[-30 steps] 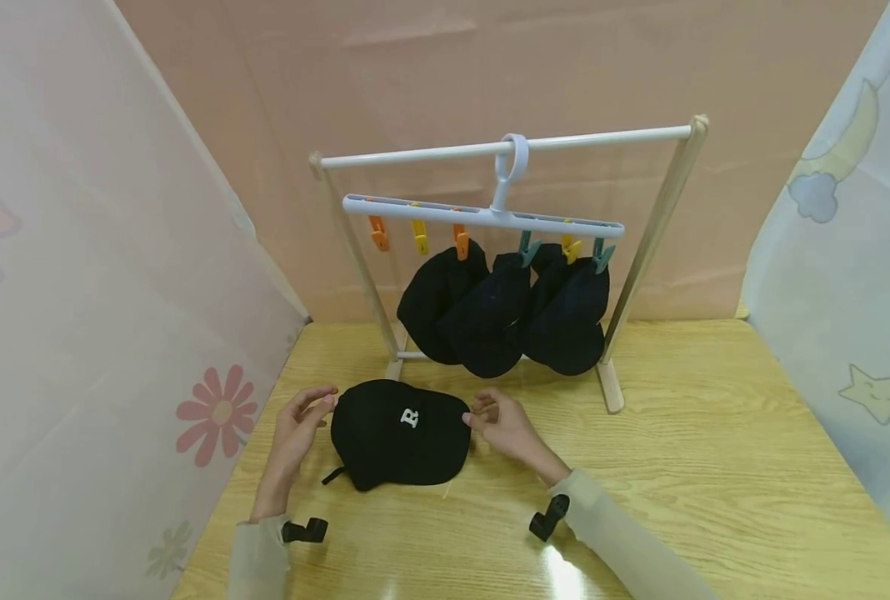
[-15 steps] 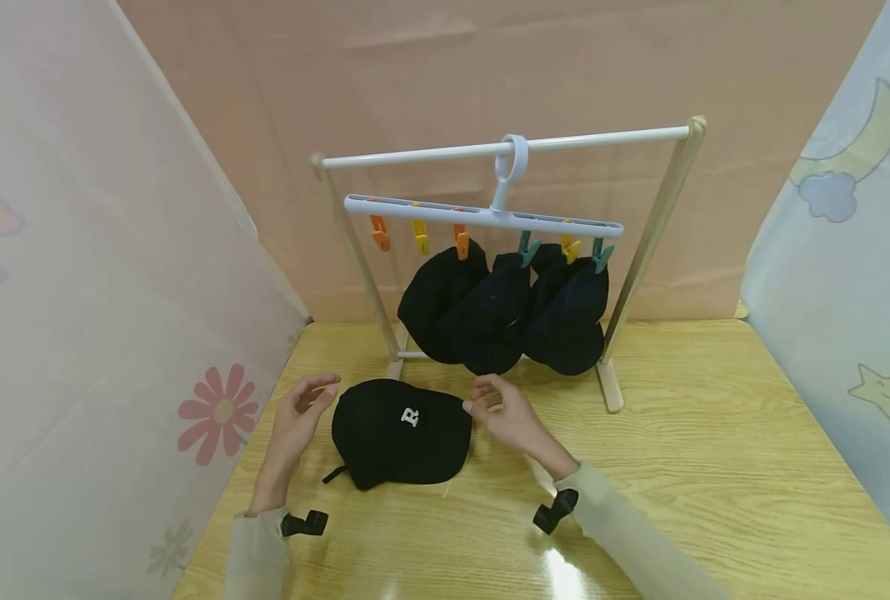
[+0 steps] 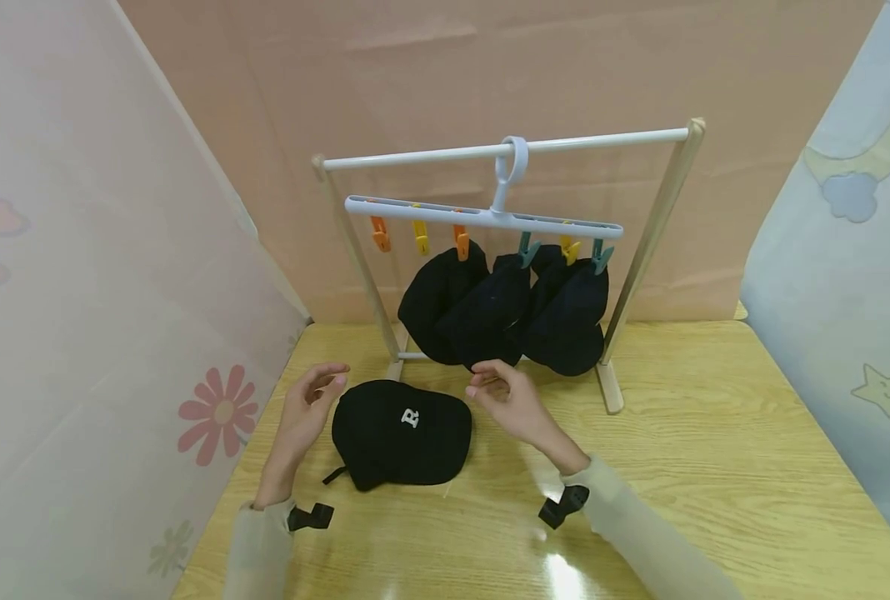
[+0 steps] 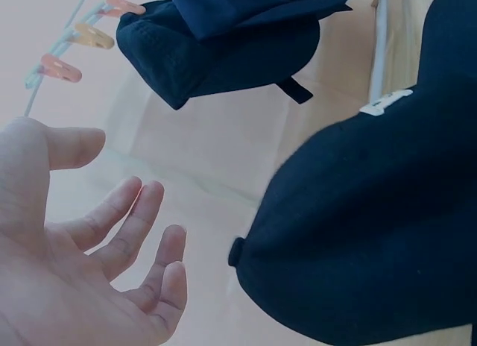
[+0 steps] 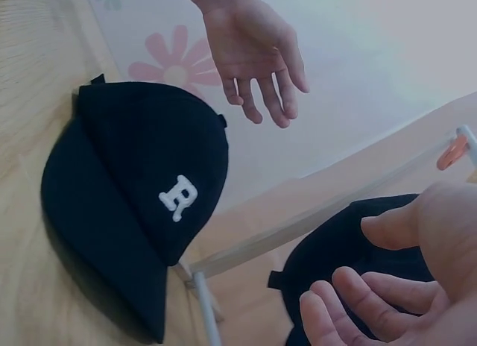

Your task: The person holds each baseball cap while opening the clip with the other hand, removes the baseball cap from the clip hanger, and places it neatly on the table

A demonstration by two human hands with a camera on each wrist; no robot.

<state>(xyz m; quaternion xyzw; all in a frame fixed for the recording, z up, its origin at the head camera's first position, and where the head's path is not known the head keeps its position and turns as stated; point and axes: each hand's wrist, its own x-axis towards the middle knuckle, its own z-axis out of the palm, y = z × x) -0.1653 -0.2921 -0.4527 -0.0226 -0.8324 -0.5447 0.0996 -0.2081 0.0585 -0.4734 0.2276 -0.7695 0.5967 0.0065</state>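
Observation:
On the table lies a black baseball cap (image 3: pixel 392 442) with a white letter R on its front, brim to the right and strap at the lower left. My left hand (image 3: pixel 304 408) hovers by the crown's upper left, fingers relaxed and holding nothing. Past the brim's upper right, my right hand (image 3: pixel 516 404) is raised, its fingers loosely bent and apart from the cap. The left wrist view shows a gap between the left hand (image 4: pixel 104 249) and the cap (image 4: pixel 365 227). In the right wrist view both hands are free of the cap (image 5: pixel 138 182).
Behind the cap stands a rack (image 3: pixel 651 242) with a white bar and wooden legs. A light blue clip hanger (image 3: pixel 482 217) hangs from it. Several dark caps (image 3: pixel 490 312) dangle from its right-hand clips; an orange clip (image 3: pixel 380 235) and a yellow clip (image 3: pixel 421 237) at the left hold nothing.
Both hands have risen away from the cap toward the rack. The right fingers, earlier at the brim's edge, are now apart from it. The cap has stayed in place.

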